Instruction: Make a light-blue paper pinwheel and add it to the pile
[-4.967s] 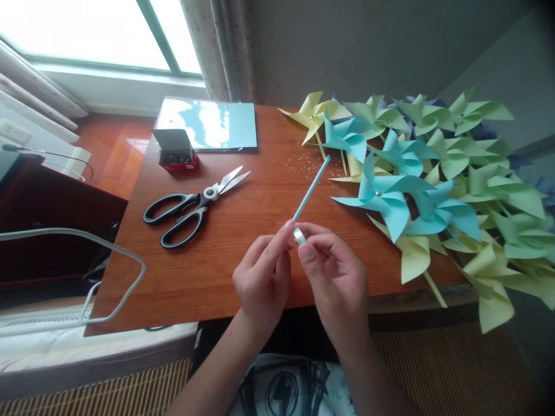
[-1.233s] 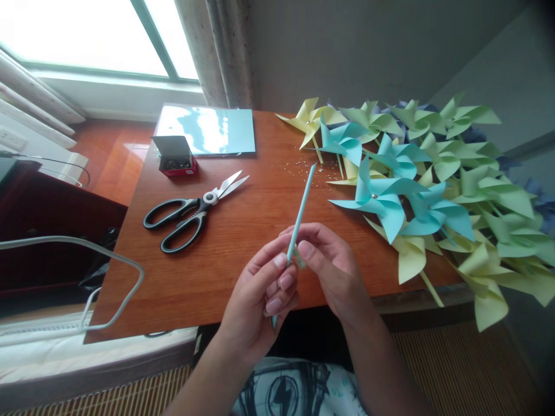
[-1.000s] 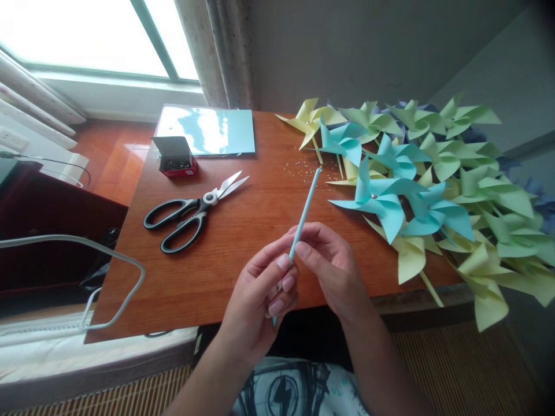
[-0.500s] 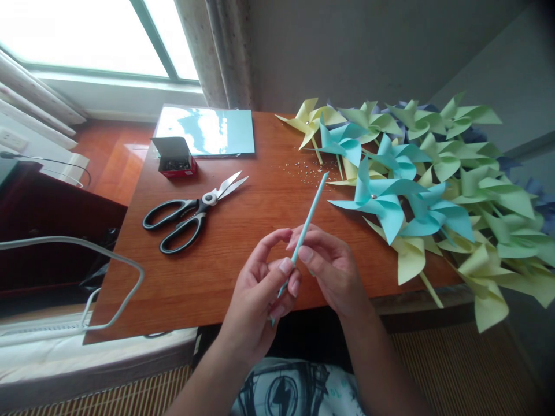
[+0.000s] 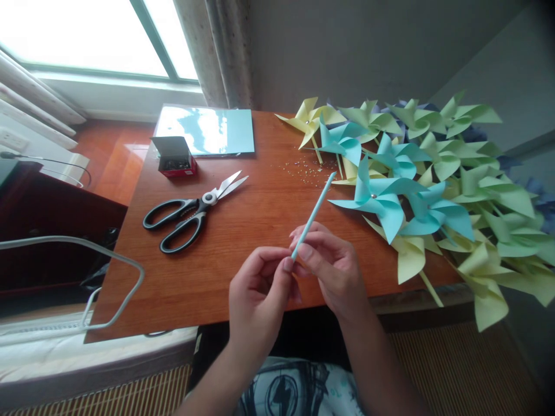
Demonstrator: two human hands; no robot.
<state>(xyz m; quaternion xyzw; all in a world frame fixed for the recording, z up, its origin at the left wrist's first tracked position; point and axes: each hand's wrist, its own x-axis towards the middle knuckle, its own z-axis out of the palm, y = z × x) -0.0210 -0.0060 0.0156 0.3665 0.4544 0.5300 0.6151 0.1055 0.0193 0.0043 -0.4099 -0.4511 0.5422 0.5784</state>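
Note:
A thin light-blue rolled paper stick [image 5: 315, 211] slants up and to the right above the front edge of the table. My right hand [image 5: 332, 263] pinches it along its lower part between thumb and fingers. At its lower end, the thumb and fingers of my left hand [image 5: 262, 289] are closed on it too; whatever lies behind those fingers is hidden. Beyond the stick's upper tip lies a blue paper pinwheel [image 5: 376, 198], apart from both hands. To the left of my hands, scissors [image 5: 197, 211] with black handles rest with their blades partly spread.
Several yellow, green, blue and purple pinwheels [image 5: 472, 190] cover the right side of the wooden table [image 5: 243, 225]. Tiny scraps [image 5: 303, 170] are scattered beside them. A small open red box [image 5: 177, 164] stands near blue paper sheets [image 5: 240, 132] in a clear sleeve.
My left hand has shifted its grip, its fingers now drawn together at the stick's lower end. The stick's tip has moved slightly right, and its lower end no longer shows below my left fingers.

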